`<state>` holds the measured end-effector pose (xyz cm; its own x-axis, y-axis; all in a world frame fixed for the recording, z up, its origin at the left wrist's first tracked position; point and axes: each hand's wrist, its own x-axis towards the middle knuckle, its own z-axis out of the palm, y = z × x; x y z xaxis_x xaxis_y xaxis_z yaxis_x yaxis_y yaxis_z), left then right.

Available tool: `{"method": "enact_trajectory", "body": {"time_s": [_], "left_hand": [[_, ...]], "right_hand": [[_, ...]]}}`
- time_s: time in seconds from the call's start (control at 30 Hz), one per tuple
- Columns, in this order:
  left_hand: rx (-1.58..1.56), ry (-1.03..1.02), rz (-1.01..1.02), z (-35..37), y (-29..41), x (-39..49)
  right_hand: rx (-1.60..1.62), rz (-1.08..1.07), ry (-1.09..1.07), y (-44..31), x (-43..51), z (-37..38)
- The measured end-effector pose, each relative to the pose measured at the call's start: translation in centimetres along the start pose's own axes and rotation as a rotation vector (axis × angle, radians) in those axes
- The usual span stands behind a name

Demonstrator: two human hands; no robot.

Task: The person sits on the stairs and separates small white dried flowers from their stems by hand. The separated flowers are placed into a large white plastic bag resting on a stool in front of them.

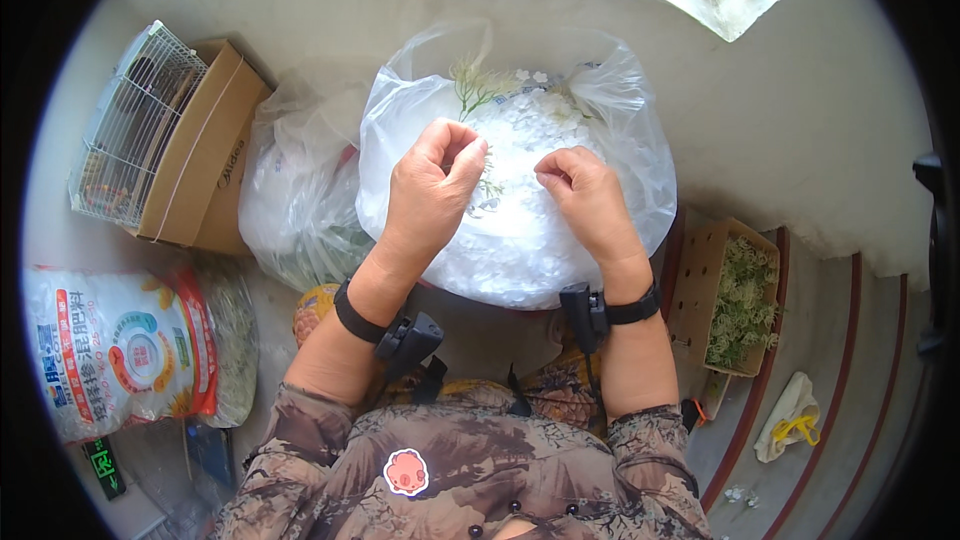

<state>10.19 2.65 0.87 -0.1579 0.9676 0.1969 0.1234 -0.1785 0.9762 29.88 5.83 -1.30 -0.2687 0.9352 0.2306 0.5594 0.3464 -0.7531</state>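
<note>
My left hand (439,191) pinches a green artificial sprig (472,86) between thumb and forefinger. Fine, branching tips stick up past the knuckles, and more greenery (489,184) shows just right of the thumb. To the right, my right hand (589,195) has its thumb and forefinger drawn together; whether something tiny lies between them cannot be seen. Both hands are over a large clear plastic bag (637,127) with its mouth spread wide. Inside it lies a heap of loose white petal-like pieces (525,247). A few small white blossoms (531,76) show near the bag's far side.
Another plastic bag (300,180) stands at left, beside a cardboard box (202,157) and a wire cage (142,127). A printed fertilizer sack (127,352) lies lower left. Right, a carton (690,292) holds green sprigs (742,300) on stairs (817,345), near a cloth bag (787,412).
</note>
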Motion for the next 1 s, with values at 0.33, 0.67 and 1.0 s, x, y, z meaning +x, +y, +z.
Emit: {"method": "enact_trajectory", "body": {"time_s": [0.33,0.67,1.0], "left_hand": [[0.038,0.008,0.039,0.4,-0.2,-0.2],[0.101,-0.014,0.032,0.9,-0.1,-0.4],[0.147,-0.046,0.05,0.9,0.0,-0.5]], "right_hand": [[-0.074,0.052,0.05,-0.3,0.4,1.2],[0.679,0.303,-0.015,-1.3,0.5,0.0],[0.769,0.263,-0.052,-1.5,0.2,-0.6]]}}
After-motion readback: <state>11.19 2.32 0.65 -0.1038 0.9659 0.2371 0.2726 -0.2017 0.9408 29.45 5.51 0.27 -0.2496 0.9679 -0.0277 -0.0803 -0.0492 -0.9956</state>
